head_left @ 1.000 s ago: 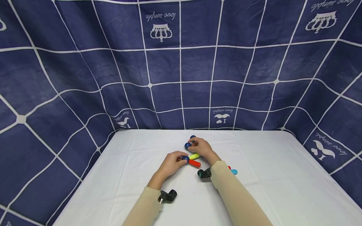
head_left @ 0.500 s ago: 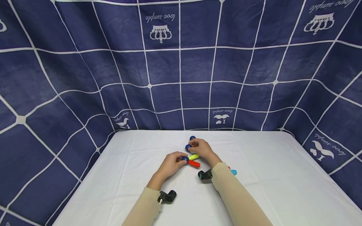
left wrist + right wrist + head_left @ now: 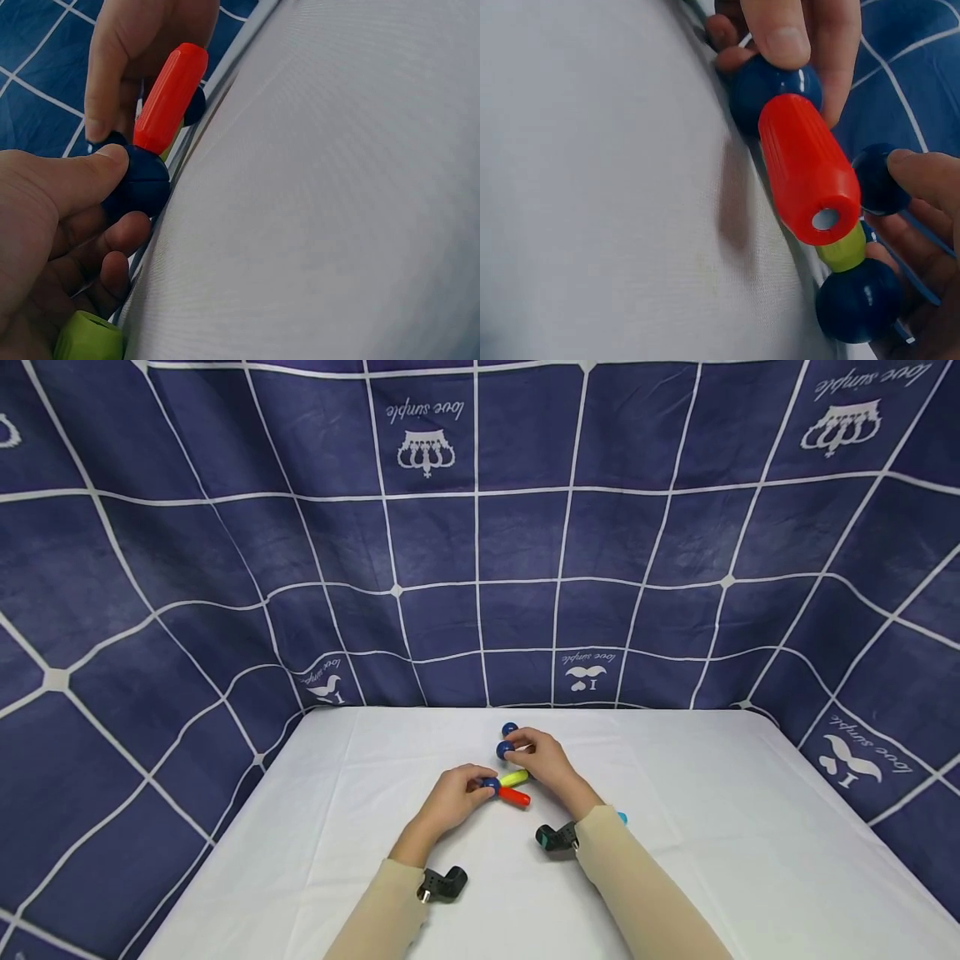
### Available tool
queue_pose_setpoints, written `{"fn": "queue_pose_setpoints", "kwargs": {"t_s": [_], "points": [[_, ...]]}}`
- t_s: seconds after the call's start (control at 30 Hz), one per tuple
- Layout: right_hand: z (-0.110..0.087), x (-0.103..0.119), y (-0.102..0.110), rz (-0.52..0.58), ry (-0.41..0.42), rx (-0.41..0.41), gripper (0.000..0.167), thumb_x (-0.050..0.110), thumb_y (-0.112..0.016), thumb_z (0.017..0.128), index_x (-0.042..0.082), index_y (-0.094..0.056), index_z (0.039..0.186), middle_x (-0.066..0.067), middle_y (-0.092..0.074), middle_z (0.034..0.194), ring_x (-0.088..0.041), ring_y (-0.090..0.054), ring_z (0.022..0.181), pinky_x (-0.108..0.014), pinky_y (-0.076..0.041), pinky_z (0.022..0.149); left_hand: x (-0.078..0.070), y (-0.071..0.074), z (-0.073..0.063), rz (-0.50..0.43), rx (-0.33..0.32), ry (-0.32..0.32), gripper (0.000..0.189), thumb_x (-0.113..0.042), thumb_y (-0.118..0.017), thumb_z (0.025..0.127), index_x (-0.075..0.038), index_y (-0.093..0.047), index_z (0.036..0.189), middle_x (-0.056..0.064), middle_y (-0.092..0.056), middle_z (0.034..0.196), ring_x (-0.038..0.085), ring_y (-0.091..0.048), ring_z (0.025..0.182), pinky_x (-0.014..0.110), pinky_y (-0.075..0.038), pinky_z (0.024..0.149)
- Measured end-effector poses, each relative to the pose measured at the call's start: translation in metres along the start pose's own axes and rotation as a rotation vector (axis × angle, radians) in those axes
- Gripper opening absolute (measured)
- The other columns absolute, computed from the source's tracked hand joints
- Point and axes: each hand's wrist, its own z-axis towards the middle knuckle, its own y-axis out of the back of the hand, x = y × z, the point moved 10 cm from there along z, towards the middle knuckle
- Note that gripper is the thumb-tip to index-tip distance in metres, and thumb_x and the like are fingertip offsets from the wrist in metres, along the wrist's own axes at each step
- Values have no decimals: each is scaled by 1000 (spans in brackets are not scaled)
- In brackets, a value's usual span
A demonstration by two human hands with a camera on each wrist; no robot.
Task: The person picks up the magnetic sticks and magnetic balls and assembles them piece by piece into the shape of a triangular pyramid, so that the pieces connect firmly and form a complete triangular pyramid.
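Note:
My left hand (image 3: 453, 795) pinches a dark blue ball (image 3: 139, 180) between thumb and fingers. From that ball sticks a ribbed red rod (image 3: 514, 797) with a metal-looking disc in its free end. A yellow-green rod (image 3: 514, 778) lies beside the red one, with another blue ball (image 3: 859, 300) at its end in the right wrist view. Just beyond, my right hand (image 3: 546, 758) holds a separate blue ball (image 3: 506, 750) by thumb and fingertips. Whether anything is joined to that ball is hidden.
Behind the right fingers another blue ball (image 3: 510, 728) sits on the white-covered table (image 3: 360, 760). A light blue piece (image 3: 622, 817) peeks out past the right sleeve. Low in the left wrist view is a green piece (image 3: 88, 335). A blue checked cloth (image 3: 525, 535) hangs behind.
My right hand and forearm have shifted slightly right with the blue ball. The sleeve now covers a red piece and more of the light blue one. My left hand has barely moved.

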Motion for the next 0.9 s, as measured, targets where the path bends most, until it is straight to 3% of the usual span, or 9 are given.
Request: {"fn": "queue_pose_setpoints", "kwargs": {"t_s": [0.27, 0.37, 0.57, 0.9], "points": [[-17, 8, 17, -33, 34, -67, 29, 22, -75, 89, 19, -70, 118, -4, -72, 113, -19, -62, 97, -30, -54, 77, 2, 1, 0, 2, -5, 0, 25, -18, -72, 92, -15, -73, 117, 3, -72, 110, 12, -62, 91, 33, -54, 84], [-25, 9, 24, -30, 32, -77, 30, 23, -75, 90, 21, -70, 119, -3, -72, 114, -21, -62, 99, -32, -53, 82, 2, 1, 0, 0, -4, 1, 25, -19, -72, 92, -15, -73, 117, 3, -72, 110, 11, -62, 90, 32, -54, 84], [-39, 7, 39, -41, 44, -109, 30, 22, -75, 89, 19, -69, 118, -4, -72, 112, -20, -62, 95, -33, -50, 83, 0, 1, 0, -2, -12, -24, 25, -18, -72, 92, -14, -73, 117, 3, -72, 110, 11, -62, 90, 31, -54, 83], [-59, -2, 49, -79, 73, -78, 31, 20, -76, 89, 16, -71, 119, -4, -72, 112, -13, -60, 89, -28, -51, 82, 1, 0, 0, 4, -9, -8, 26, -17, -73, 91, -14, -73, 117, 4, -72, 109, 11, -60, 88, 28, -52, 81]]}}
